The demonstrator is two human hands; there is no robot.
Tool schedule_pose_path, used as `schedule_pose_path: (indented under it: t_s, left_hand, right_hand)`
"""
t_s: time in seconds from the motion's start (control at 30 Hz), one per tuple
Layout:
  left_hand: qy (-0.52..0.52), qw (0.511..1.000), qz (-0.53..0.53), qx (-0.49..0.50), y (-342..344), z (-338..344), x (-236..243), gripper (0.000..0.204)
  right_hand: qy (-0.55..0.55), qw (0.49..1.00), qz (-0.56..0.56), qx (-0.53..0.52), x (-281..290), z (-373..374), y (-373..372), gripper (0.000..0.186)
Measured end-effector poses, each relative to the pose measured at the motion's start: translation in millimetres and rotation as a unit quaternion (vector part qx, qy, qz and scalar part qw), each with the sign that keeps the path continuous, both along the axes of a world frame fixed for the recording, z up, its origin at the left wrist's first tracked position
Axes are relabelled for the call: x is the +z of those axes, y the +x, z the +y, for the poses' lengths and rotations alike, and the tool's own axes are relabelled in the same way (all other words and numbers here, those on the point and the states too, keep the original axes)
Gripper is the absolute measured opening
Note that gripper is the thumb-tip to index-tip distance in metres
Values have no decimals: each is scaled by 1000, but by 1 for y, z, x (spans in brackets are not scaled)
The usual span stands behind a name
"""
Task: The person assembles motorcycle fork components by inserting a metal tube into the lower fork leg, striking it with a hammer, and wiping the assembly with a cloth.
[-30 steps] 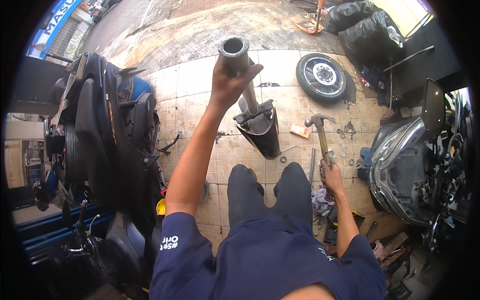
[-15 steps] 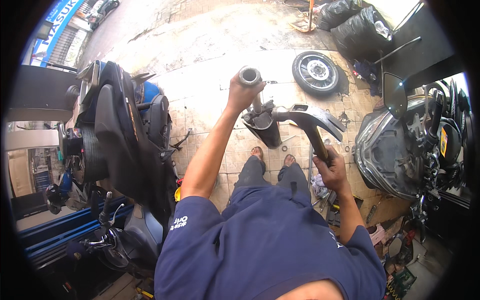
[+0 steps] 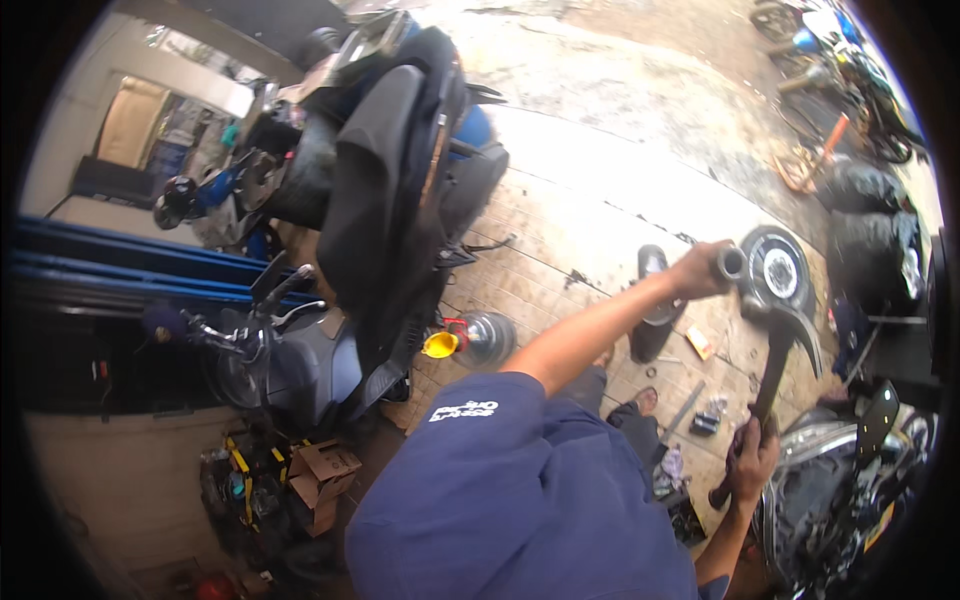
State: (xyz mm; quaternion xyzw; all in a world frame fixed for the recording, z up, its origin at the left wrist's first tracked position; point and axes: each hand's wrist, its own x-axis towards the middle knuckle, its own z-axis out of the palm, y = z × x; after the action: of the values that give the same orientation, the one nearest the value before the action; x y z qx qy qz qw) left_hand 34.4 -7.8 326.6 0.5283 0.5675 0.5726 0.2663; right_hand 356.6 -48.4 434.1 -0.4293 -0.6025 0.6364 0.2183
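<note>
My left hand [image 3: 697, 271] reaches forward with its fingers wrapped round a grey metal tube [image 3: 731, 264], whose round open end faces up. Lower down on the right, my right hand [image 3: 752, 460] grips the handle of a claw hammer [image 3: 772, 372], its head raised beside the tube and overlapping the wheel in view. Beneath my left forearm a dark cylinder [image 3: 650, 340] stands by my feet, partly covered by the arm; its kind I cannot make out. The lower part of the tube is hidden behind my hand.
A spoked wheel [image 3: 783, 268] lies on the tiles beyond the hammer. Motorcycles stand to the left [image 3: 375, 180] and right [image 3: 835, 480]. A clear plastic jug [image 3: 488, 338] with a yellow funnel [image 3: 440, 345] is beside the left one. Black bags [image 3: 870, 230] lie at far right.
The view has swung left, so the scene sits further right. The tube in my left hand has shifted rightward off the dark cylinder. The hammer is still in my right hand.
</note>
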Motion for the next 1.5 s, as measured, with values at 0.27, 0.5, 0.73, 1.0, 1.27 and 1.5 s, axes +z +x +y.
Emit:
schedule_pose_path:
  t_s: [0.27,0.5,0.73,1.0,1.27,1.5]
  left_hand:
    - [-83,994,-75,-16,-31,5,12,27]
    - [-77,994,-60,-58,-22,15,13,29]
    - [-33,996,-53,-57,-31,16,7,29]
    - [-93,989,-88,-70,-42,23,10,27]
    - [-75,993,-76,-57,-56,37,3,31]
    - [-89,994,-53,-43,-66,40,7,30]
  right_hand:
    - [52,998,18,-6,83,40,-49,27]
    - [395,834,383,-27,158,51,-53,37]
    - [228,961,-159,18,45,45,-89,17]
    - [335,857,388,57,211,81,-76,51]
    - [172,977,-123,-22,37,67,-121,15]
    - [368,878,302,49,212,89,-105,41]
